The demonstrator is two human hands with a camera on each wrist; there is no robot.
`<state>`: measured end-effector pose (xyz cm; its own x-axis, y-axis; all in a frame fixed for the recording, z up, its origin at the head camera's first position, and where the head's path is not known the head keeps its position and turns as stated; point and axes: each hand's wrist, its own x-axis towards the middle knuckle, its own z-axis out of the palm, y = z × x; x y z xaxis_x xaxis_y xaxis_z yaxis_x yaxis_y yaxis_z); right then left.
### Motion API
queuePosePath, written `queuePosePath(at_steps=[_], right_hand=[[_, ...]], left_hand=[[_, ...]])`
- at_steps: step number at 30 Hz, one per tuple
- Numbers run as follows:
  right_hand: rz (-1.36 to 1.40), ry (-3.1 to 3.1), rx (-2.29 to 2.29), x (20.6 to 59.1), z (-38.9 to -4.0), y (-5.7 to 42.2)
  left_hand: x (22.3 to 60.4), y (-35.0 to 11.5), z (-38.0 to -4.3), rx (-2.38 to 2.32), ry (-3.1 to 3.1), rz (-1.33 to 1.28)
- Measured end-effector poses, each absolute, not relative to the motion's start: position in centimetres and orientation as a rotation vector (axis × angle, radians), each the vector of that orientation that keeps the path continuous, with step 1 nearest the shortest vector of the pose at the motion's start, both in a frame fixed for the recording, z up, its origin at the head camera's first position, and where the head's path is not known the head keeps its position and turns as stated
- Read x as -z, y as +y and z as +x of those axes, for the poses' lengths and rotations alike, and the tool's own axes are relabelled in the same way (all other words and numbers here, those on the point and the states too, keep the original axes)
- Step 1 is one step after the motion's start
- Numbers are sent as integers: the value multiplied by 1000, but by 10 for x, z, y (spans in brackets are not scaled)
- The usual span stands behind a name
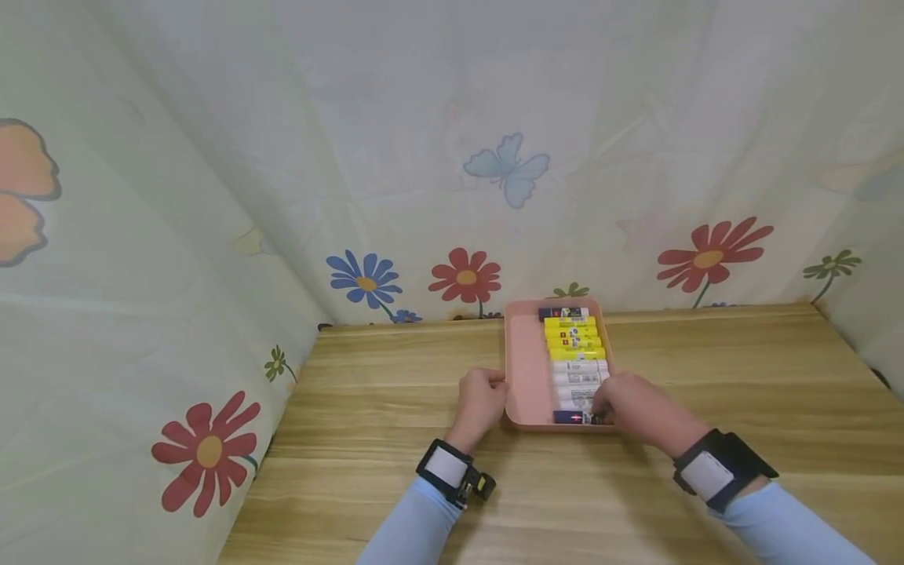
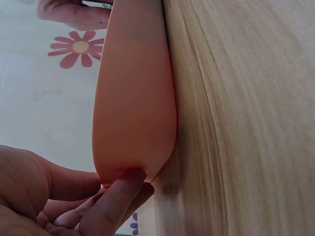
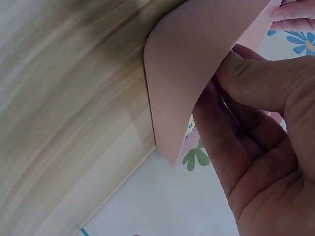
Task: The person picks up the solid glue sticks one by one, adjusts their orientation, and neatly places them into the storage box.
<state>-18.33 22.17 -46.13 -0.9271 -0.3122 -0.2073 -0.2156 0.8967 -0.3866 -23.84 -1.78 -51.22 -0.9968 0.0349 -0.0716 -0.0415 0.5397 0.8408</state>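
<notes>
A pink tray point(image 1: 528, 377) lies on the table, with a column of glue sticks along its right side. At the far end is a dark one point(image 1: 554, 313), followed by several yellow glue sticks point(image 1: 574, 343) and several white ones point(image 1: 577, 379). A dark blue glue stick point(image 1: 570, 417) lies at the near end. My right hand point(image 1: 639, 412) reaches over the right wall and pinches its right end; in the right wrist view the fingers hide most of it. My left hand point(image 1: 480, 404) grips the tray's left wall, thumb and fingers point(image 2: 110, 209) against it in the left wrist view.
The wooden table point(image 1: 741, 377) runs on both sides of the tray. A pale curtain point(image 1: 395, 157) printed with flowers and a butterfly hangs behind the table and at its left. The tray's far side is close to the curtain.
</notes>
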Motion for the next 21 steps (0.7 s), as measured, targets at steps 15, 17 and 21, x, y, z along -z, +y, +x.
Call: queuePosePath(at_steps=[15,17,21], right_hand=[[-265,2926,622,443,-175,236],[-260,2997,632,432,-171,242],[-280,3202,673,409,-164,255]], left_hand=[[498,-30,-244,-1425,2792,82],[483,-39,-244,-1401,2838,108],[448,-59,-245,-1306,3004,192]])
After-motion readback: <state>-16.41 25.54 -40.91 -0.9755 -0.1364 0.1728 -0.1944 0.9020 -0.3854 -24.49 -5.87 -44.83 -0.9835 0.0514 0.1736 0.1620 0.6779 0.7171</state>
